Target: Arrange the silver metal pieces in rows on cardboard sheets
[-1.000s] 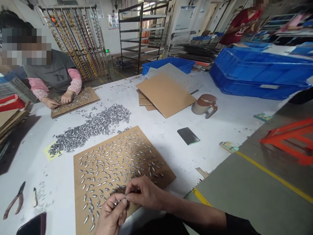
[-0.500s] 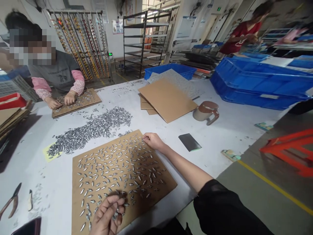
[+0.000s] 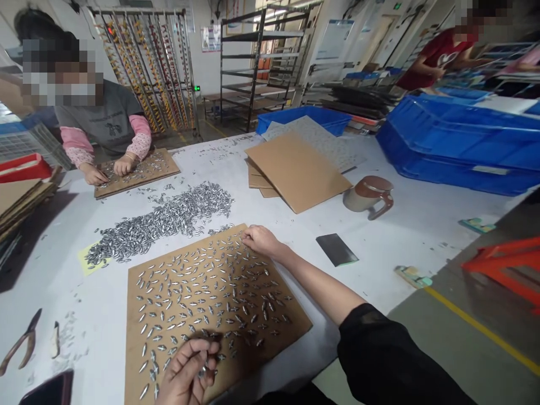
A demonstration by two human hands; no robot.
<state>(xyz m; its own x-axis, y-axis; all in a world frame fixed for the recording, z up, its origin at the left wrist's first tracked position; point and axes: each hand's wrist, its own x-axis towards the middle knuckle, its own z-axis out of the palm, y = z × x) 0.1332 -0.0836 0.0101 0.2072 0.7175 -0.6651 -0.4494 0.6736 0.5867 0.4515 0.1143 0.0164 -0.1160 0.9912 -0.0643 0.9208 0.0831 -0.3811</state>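
A brown board lies before me, covered with rows of small silver metal pieces. My left hand is curled above the board's near part, with a few of these pieces between its fingers. At the board's far corner, my right hand has its thumb and fingers pinched together close to the surface; whatever it may hold is too small to make out. Beyond the board a long heap of loose metal pieces rests on the white table, its left end on a yellow paper.
Stacked boards, a mug and a dark flat block lie at the right. Pliers and a phone are at the near left. Across the table a person works over another board. Blue bins stand right.
The view has shifted slightly, so most things sit a little farther right. My right hand has moved slightly left along the board's far corner. My left hand keeps its curled pose.
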